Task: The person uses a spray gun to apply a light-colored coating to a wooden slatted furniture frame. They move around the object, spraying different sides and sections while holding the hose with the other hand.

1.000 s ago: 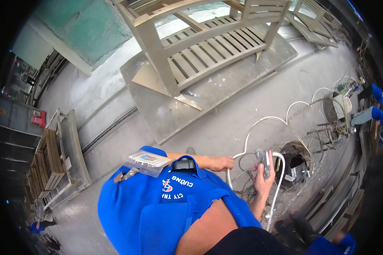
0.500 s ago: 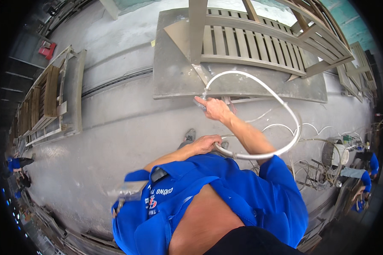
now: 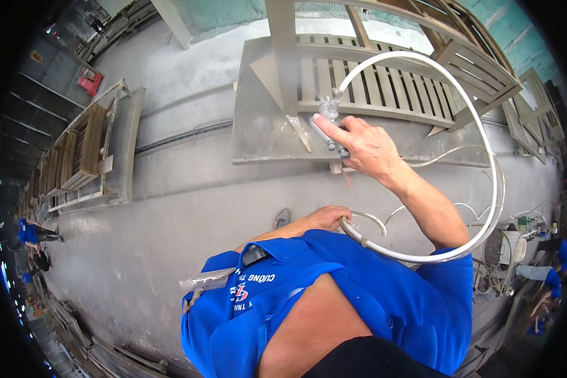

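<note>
My right hand (image 3: 373,150) is closed round a metal spray gun (image 3: 329,123), raised in front of the upright leg of a grey-brown slatted wooden frame (image 3: 384,82). A faint haze hangs near that leg. From the gun a white hose (image 3: 483,135) arcs up and to the right, then loops back past my right forearm to my waist. There my left hand (image 3: 331,217) grips the hose; the fingers are partly hidden. The frame stands on a grey board (image 3: 249,135), its slats running along the far side of the gun.
More slatted frames lie on another board (image 3: 127,145) at left. A red object (image 3: 89,82) sits at the far left. On the right are coiled hoses and a round, pale container (image 3: 499,246). Co-workers in blue are at the left edge (image 3: 28,233) and right edge (image 3: 551,280).
My right hand has moved up and to the right with the spray gun, and the hose loop has risen and widened. My left hand keeps hold of the hose, slightly farther right.
</note>
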`<state>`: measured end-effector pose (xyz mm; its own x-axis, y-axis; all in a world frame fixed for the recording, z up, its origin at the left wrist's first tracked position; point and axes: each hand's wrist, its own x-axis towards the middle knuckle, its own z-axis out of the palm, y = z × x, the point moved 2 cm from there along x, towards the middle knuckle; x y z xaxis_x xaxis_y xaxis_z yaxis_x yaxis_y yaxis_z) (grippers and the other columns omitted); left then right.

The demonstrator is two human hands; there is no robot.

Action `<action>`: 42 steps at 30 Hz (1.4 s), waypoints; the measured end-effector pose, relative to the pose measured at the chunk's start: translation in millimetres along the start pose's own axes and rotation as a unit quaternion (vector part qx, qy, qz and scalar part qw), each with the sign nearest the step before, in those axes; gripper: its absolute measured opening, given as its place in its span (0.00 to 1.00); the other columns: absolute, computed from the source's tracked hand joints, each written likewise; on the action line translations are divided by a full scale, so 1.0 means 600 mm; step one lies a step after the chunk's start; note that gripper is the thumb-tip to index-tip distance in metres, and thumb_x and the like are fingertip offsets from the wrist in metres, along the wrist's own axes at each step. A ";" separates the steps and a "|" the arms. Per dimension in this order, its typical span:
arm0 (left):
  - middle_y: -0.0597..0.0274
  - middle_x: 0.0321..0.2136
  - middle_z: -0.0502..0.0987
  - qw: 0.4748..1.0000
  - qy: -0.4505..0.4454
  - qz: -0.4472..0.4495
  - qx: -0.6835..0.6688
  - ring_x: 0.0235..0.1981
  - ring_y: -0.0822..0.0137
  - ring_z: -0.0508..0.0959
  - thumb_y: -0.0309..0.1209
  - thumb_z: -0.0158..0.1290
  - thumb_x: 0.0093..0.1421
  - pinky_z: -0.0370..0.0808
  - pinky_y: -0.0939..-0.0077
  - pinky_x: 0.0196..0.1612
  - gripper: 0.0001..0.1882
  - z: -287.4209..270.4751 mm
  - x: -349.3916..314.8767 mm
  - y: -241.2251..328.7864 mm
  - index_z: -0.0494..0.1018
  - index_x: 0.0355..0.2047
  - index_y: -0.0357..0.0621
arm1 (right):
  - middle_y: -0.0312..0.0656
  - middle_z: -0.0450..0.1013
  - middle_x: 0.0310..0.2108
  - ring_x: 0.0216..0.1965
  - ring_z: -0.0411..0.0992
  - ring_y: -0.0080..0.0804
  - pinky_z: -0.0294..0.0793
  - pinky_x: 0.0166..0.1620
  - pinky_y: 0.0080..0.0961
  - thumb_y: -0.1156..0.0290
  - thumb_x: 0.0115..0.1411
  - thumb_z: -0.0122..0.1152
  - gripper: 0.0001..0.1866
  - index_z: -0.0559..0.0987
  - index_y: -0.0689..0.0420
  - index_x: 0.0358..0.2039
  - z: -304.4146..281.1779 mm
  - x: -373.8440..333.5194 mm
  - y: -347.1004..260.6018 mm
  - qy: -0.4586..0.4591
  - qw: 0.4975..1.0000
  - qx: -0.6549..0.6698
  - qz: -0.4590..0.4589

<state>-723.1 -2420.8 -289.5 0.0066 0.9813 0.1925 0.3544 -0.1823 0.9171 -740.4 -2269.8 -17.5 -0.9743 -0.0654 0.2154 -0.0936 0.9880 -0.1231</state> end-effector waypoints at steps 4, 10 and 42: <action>0.57 0.37 0.80 0.999 -0.037 0.012 0.022 0.39 0.51 0.80 0.21 0.56 0.59 0.77 0.64 0.44 0.09 0.010 0.038 0.012 0.73 0.40 0.42 | 0.42 0.72 0.37 0.33 0.75 0.45 0.78 0.33 0.39 0.79 0.41 0.72 0.52 0.68 0.33 0.69 -0.103 -0.018 -0.005 0.143 0.990 -0.001 0.002; 0.55 0.42 0.81 0.998 -0.034 0.054 -0.001 0.43 0.52 0.80 0.23 0.58 0.61 0.77 0.65 0.48 0.09 0.024 0.076 0.032 0.74 0.42 0.42 | 0.44 0.79 0.35 0.32 0.77 0.31 0.77 0.37 0.27 0.77 0.62 0.64 0.30 0.72 0.49 0.66 -0.139 -0.020 0.019 0.364 0.888 0.281 0.014; 0.55 0.41 0.83 0.971 -0.224 0.070 0.054 0.41 0.49 0.83 0.21 0.62 0.56 0.80 0.61 0.43 0.15 0.052 0.506 0.059 0.77 0.44 0.43 | 0.37 0.80 0.51 0.35 0.76 0.19 0.78 0.40 0.20 0.72 0.63 0.64 0.27 0.75 0.53 0.64 -0.240 -0.490 0.564 0.449 0.774 0.265 0.359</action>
<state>-679.4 -2127.5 -209.1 0.4586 0.8806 0.1189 0.4169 -0.3314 0.8464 -456.3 -1896.0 17.3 -0.3013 0.8328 0.4644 0.1029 0.5126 -0.8524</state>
